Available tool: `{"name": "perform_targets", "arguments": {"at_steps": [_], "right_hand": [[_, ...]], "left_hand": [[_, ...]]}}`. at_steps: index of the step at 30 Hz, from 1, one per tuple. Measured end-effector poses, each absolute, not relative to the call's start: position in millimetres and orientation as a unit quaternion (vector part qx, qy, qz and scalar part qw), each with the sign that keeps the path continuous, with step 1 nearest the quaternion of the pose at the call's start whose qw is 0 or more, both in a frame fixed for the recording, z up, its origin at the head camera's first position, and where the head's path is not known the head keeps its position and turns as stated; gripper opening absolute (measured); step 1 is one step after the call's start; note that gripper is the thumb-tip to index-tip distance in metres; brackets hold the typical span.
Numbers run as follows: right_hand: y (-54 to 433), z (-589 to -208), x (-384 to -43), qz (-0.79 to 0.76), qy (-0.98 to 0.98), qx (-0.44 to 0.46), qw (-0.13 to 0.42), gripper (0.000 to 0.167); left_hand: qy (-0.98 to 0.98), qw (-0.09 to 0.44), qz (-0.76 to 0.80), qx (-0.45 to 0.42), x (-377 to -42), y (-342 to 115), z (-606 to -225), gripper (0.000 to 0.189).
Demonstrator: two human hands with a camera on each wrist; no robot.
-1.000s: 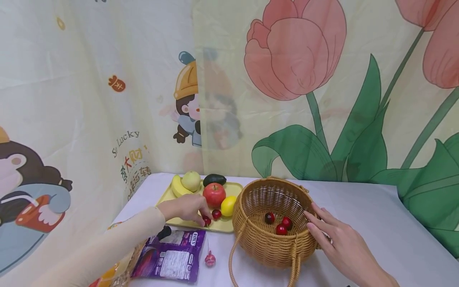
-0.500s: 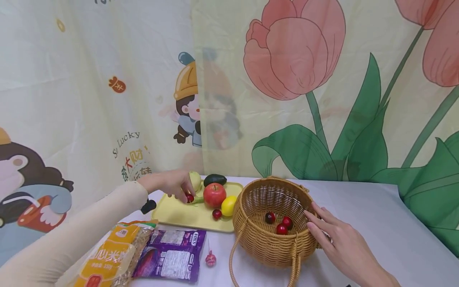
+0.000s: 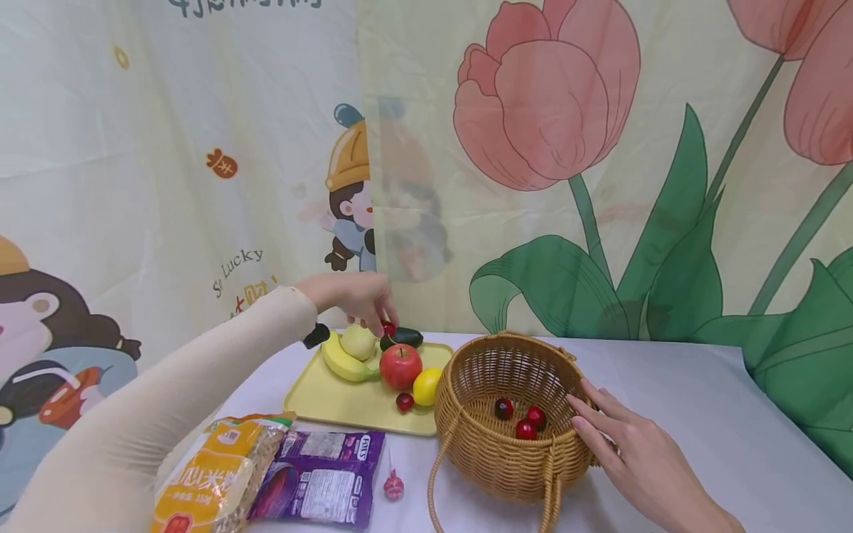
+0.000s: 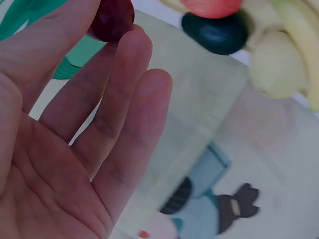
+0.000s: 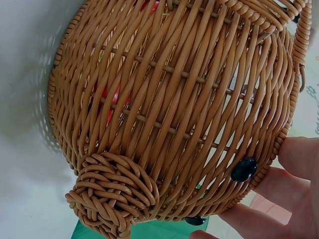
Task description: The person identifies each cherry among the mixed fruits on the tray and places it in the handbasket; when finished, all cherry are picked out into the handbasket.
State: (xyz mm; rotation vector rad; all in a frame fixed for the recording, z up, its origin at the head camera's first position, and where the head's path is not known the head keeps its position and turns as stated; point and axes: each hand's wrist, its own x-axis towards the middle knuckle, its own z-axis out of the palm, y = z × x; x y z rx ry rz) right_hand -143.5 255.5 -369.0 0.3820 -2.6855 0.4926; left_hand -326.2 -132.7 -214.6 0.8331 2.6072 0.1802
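Observation:
My left hand [image 3: 363, 300] pinches a dark red cherry [image 4: 113, 20] between thumb and fingertips, raised above the far side of the yellow tray [image 3: 320, 400]. Close below it are an avocado [image 3: 408, 338] and a pale green round fruit [image 3: 358, 343]. My right hand [image 3: 640, 444] rests its extended fingers on the right rim of a wicker basket [image 3: 493, 466]. Inside the basket lie three cherries [image 3: 526, 429]. Another cherry [image 3: 404, 403] sits on the tray, near a red apple [image 3: 400, 367], a lemon [image 3: 426, 386] and a banana [image 3: 348, 360].
In front of the tray lie a purple packet [image 3: 320, 481] and a yellow bag of grain [image 3: 213, 474]. A wrapped lollipop [image 3: 394, 486] is left of the basket, whose handle [image 3: 436, 474] hangs forward. A printed curtain [image 3: 426, 185] stands behind the table.
My left hand has lifted the cherry from the tray's front, swung it left over the banana, then moved it right to the back near the avocado. My right hand has stayed on the basket.

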Motion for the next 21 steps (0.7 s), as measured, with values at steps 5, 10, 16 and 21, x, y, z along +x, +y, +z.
{"name": "perform_targets", "arguments": {"at_steps": [5,10,16,21], "right_hand": [[256,-369,-143,0.175,-0.956,0.136,0.193,0.041],[254,-367,-143,0.175,-0.958,0.131,0.183,0.042],[253,-366,-143,0.178,-0.955,0.137,0.194,0.042],[254,-366,-142,0.174,-0.957,0.131,0.191,0.042]], "left_hand": [[0.92,0.195,0.043,0.337,-326,-84,-202,0.03],[0.904,0.198,0.033,0.376,-326,-38,-203,0.032],[0.894,0.203,0.027,0.4,-322,4,-217,0.032],[0.879,0.217,0.054,0.422,-318,37,-237,0.028]]}}
